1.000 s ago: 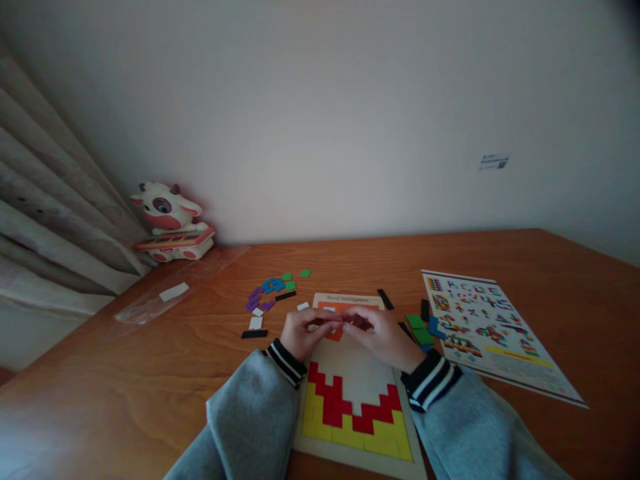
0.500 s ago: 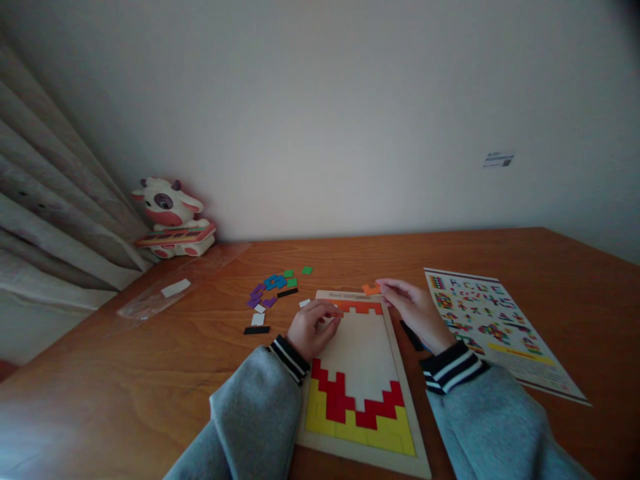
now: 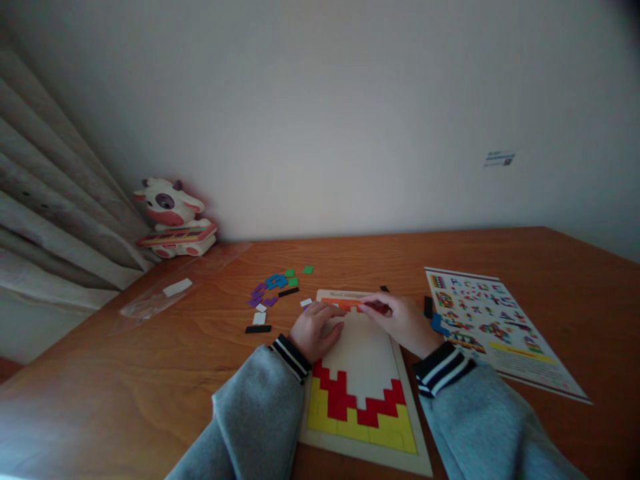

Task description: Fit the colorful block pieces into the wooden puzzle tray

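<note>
A tray puzzle board (image 3: 369, 350) lies under both my hands. Its near end is filled with yellow pieces (image 3: 357, 432) bordered by red pieces (image 3: 341, 395), and a row of orange pieces (image 3: 345, 304) runs along the far edge. At the far right corner my right hand (image 3: 403, 321) pinches an orange puzzle piece, mostly covered by the fingers, against the end of that row. My left hand (image 3: 315, 329) rests over the board's left edge with thumb and fingers apart, holding nothing; its fingertips are near the orange row.
Loose purple (image 3: 257, 293), blue (image 3: 275, 281), green (image 3: 293, 282), white and black pieces lie left of the board. Black and blue pieces (image 3: 440, 325) sit by the printed sheet (image 3: 500, 320) at right. Clear plastic (image 3: 145, 300) and a cow toy (image 3: 175, 220) are farther left.
My right hand has moved left and nearer with the orange puzzle piece, from beyond the board's far corner onto it, uncovering black and blue pieces. My left thumb and fingers have spread slightly.
</note>
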`<state>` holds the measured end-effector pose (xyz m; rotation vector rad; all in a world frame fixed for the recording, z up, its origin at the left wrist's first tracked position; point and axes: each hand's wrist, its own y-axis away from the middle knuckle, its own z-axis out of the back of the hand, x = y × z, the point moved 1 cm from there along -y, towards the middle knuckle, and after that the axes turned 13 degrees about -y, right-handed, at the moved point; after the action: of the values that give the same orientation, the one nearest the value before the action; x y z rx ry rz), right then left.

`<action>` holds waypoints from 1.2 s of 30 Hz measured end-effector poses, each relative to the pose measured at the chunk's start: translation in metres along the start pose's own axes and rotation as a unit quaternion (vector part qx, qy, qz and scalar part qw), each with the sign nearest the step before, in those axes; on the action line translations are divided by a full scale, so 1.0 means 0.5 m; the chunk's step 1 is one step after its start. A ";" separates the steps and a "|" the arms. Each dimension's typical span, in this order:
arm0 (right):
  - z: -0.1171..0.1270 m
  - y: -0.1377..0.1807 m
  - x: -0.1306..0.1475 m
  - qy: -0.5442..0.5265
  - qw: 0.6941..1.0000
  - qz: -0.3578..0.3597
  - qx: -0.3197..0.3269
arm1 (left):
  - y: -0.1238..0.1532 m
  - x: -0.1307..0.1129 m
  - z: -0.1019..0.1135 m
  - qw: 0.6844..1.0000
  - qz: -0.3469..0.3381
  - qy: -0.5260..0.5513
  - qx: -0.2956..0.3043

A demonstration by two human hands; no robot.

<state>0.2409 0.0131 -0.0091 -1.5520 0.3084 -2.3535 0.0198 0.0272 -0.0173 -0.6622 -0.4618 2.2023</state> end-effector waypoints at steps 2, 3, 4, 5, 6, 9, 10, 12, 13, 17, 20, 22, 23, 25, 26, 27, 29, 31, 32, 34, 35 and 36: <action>0.000 0.001 0.000 0.014 0.999 0.017 0.027 | 0.000 -0.001 0.001 1.000 0.005 -0.003 -0.001; 0.001 0.002 0.000 0.020 0.999 0.023 0.043 | 0.000 -0.001 0.001 1.000 0.007 -0.006 -0.002; 0.002 0.003 0.000 0.026 0.998 0.029 0.058 | 0.000 -0.001 0.001 1.000 0.008 -0.010 -0.002; 0.004 0.004 0.000 0.032 0.996 0.033 0.072 | 0.000 -0.001 0.000 1.000 0.007 -0.015 -0.002; 0.007 0.005 -0.001 0.038 0.995 0.036 0.086 | 0.000 -0.002 0.000 1.000 0.004 -0.020 -0.002; 0.015 0.007 -0.004 0.057 0.990 0.046 0.122 | -0.001 -0.003 -0.001 0.999 -0.015 -0.028 0.000; 0.017 0.008 -0.006 0.064 0.988 0.049 0.131 | -0.001 -0.004 -0.001 0.999 -0.023 -0.029 0.001; 0.021 0.008 -0.011 0.075 0.986 0.055 0.142 | -0.001 -0.005 -0.001 0.999 -0.034 -0.028 0.002; 0.022 0.008 -0.013 0.079 0.985 0.058 0.143 | -0.001 -0.005 -0.002 0.999 -0.035 -0.027 0.003; 0.025 0.007 -0.013 0.082 0.987 0.068 0.121 | 0.000 -0.003 -0.003 0.999 -0.027 -0.030 0.012; 0.028 0.004 -0.005 0.075 0.992 0.066 0.076 | 0.000 -0.003 -0.001 0.999 -0.014 -0.032 0.019; 0.032 0.003 -0.001 0.068 0.996 0.054 0.035 | 0.001 -0.003 0.000 0.999 -0.008 -0.030 0.016; 0.035 0.002 0.000 0.064 0.997 0.046 0.013 | 0.001 -0.003 0.001 0.999 -0.007 -0.028 0.015; 0.040 0.000 -0.002 0.052 0.998 0.028 -0.030 | 0.002 -0.004 0.000 1.000 -0.007 -0.026 0.015; 0.042 0.000 -0.004 0.044 0.998 0.020 -0.049 | 0.002 -0.003 0.000 0.999 -0.006 -0.027 0.015; 0.044 -0.001 -0.006 0.036 0.997 0.012 -0.067 | 0.003 -0.003 0.000 0.999 -0.003 -0.030 0.015; 0.045 -0.002 -0.010 0.017 0.995 0.000 -0.095 | 0.003 -0.001 -0.001 0.999 0.010 -0.038 0.010; 0.042 -0.003 -0.011 -0.005 0.994 -0.011 -0.110 | 0.002 0.001 0.000 0.998 0.037 -0.043 -0.006; 0.040 -0.003 -0.012 -0.019 0.993 -0.016 -0.113 | 0.001 0.003 0.000 0.998 0.052 -0.043 -0.016; 0.032 -0.004 -0.013 -0.048 0.993 -0.025 -0.108 | 0.000 0.005 0.001 0.995 0.077 -0.044 -0.034; 0.029 -0.004 -0.013 -0.062 0.992 -0.029 -0.105 | 0.000 0.007 0.001 0.995 0.084 -0.044 -0.039; 0.027 -0.005 -0.013 -0.075 0.991 -0.033 -0.101 | 0.000 0.008 0.001 0.994 0.086 -0.045 -0.041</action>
<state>0.2555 0.0174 -0.0085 -1.8472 0.4816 -2.2971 0.0172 0.0301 -0.0184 -0.6701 -0.5633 2.3945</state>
